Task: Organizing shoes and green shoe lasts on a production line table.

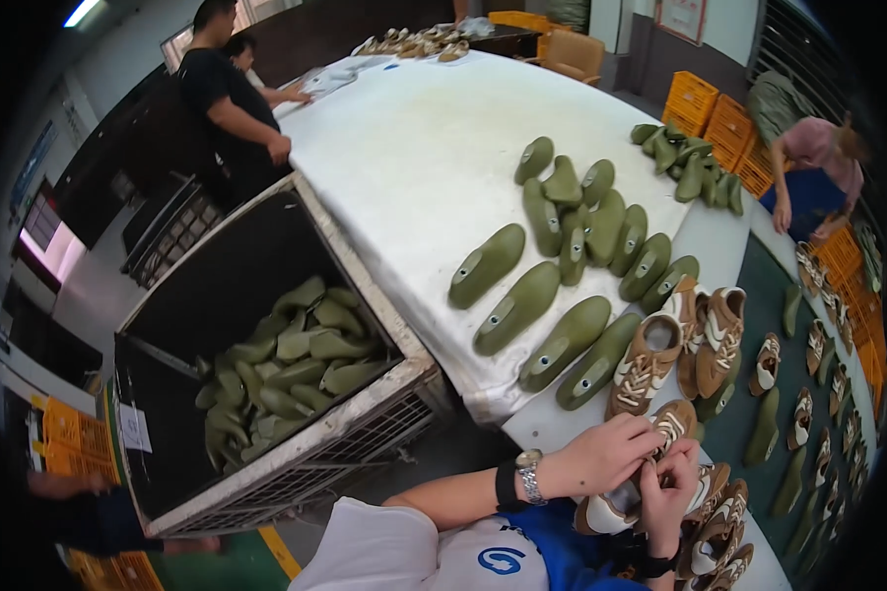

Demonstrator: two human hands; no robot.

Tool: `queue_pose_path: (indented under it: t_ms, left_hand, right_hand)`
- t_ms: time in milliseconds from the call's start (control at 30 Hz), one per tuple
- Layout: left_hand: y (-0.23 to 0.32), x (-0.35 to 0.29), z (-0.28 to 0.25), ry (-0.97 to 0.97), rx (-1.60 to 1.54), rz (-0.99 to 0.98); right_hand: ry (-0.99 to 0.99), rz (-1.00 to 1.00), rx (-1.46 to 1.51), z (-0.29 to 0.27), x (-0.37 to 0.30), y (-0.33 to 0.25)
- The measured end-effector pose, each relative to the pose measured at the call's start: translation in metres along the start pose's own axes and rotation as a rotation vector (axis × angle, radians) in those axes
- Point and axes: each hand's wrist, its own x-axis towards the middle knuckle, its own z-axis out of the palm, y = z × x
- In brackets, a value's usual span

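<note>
Low at the right, a brown and white lace-up sneaker [672, 424] lies under my two hands, its pale-lined opening facing me. My left hand [611, 455], watch on its wrist, pinches at the laced front. Close beside it, my right hand [672, 481] has its fingers closed on the same sneaker; whether they hold the lace is hidden. Just beyond stand more brown sneakers [648, 364], upright and laced. Another group of brown sneakers [721, 527] sits to the right of my right hand. Green shoe lasts [567, 345] lie in rows on the white table left of the sneakers.
A deep wheeled bin [365, 295] at the left holds many green lasts [301, 360]. Beyond my hands runs a dark green conveyor belt [759, 295] carrying shoes and lasts. Two people stand at the white table's [394, 148] far left; another person [818, 167] bends near orange crates [729, 133].
</note>
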Motion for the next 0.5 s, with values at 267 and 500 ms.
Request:
queue_pose_path:
  t_ms: [267, 500]
  left_hand:
    - [0.01, -0.029, -0.032, 0.216, 0.188, -0.099]
    - [0.001, -0.015, -0.023, 0.166, 0.139, -0.008]
  right_hand:
    - [-0.183, -0.068, -0.195, 0.022, 0.011, -0.034]
    - [-0.071, -0.199, -0.32, 0.018, 0.009, -0.039]
